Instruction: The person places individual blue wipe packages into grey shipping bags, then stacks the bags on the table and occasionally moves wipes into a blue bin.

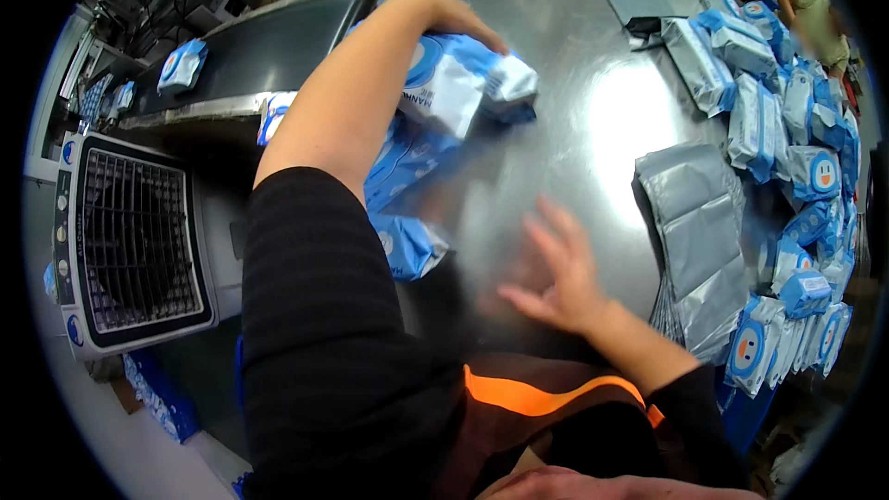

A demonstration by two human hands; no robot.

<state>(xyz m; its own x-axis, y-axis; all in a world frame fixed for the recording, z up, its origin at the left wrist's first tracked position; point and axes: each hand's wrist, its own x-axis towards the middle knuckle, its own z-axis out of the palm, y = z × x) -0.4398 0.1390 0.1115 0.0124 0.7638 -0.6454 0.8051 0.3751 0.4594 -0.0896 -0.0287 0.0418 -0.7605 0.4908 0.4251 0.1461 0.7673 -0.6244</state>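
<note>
My left arm reaches across to the far side of a cluster of white-and-blue soft packs [454,83] that look like wet wipes. My left hand [458,20] curls over their far edge, its fingers bent round them and partly hidden. Below this cluster, more blue packs [407,245] lie by the table's left edge, some covered by my forearm. Over the metal table [556,157], my right hand [565,273] is held with its fingers spread and nothing in it, slightly blurred. To its right lies a stack of grey plastic bags [694,231].
A dark conveyor belt [250,51] comes in from the left, carrying a pack [182,67]. An air cooler [139,241] stands at the left. Many packs [755,125] are piled along the table's right side. Another person [815,28] is at the far right.
</note>
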